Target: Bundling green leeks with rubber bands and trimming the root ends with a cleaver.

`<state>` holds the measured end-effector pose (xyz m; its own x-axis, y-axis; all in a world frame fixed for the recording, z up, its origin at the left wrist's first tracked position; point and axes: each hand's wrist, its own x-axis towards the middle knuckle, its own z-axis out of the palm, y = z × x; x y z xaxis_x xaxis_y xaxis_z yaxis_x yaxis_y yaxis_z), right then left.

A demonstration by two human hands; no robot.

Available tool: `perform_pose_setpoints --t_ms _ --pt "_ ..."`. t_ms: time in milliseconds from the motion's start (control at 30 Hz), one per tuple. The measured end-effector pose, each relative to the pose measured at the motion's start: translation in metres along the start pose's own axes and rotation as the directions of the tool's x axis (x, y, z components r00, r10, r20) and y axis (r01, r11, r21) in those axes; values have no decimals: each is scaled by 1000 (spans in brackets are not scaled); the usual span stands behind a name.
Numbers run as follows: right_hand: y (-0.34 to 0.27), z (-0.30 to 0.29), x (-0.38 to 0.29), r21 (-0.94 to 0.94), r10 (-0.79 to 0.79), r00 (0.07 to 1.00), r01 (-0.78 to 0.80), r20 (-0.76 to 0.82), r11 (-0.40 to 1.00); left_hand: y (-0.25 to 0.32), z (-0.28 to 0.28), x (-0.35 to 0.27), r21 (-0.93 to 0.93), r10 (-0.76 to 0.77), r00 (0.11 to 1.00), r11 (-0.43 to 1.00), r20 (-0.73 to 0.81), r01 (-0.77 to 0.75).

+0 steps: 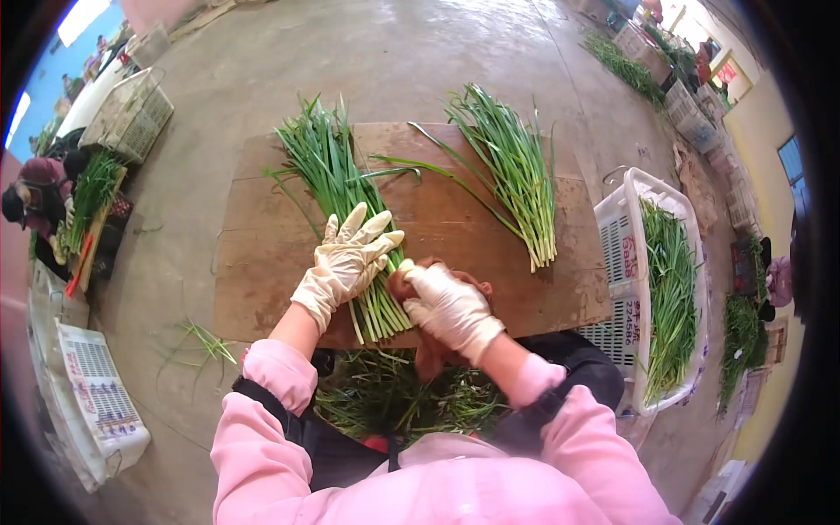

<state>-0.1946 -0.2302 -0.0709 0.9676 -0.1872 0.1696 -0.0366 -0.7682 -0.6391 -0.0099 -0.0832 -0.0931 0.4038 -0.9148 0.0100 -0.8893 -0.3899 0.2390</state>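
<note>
Green leafy stalks with pale cut ends, possibly garlic chives point(328, 157), lie in a bunch on a wooden board point(426, 216) before me. My left hand point(344, 262), in a cream rubber glove, rests flat over the lower stalks with its fingers apart. A reddish-brown cloth point(476, 283) is held in my gloved right hand point(449, 305), against the right side of the stalk ends; part of it hangs over the board's near edge. A second bunch point(515, 184) lies untouched at the board's right, its stalk ends towards me.
A white plastic crate point(669, 184) full of greens stands right of the board. Loose leaves point(394, 394) lie below the near edge. At the far left a co-worker point(42, 190) sits by more greens, near an empty-looking crate point(102, 387). Other crates point(128, 115) line both sides.
</note>
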Motion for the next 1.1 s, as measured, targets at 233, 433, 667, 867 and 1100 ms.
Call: perform_pose_setpoints --t_ms 233,433,667,867,1100 --pt "-16 -50 -98 -9 58 765 -68 641 998 0 -11 -6 46 -51 997 998 63 48" --pt "8 -69 -135 71 159 935 -190 318 979 63 -43 -26 -16 -244 905 967 -348 255" --pt "12 -64 -133 98 175 951 -206 256 974 123 -20 -23 -194 -874 473 448 108 873" --pt "12 -69 -131 84 191 952 -216 237 973 102 -19 -38 -13 -874 468 471 128 882" --pt "14 -71 -132 128 200 948 -236 246 963 73 4 -64 -154 -878 474 478 -59 865"
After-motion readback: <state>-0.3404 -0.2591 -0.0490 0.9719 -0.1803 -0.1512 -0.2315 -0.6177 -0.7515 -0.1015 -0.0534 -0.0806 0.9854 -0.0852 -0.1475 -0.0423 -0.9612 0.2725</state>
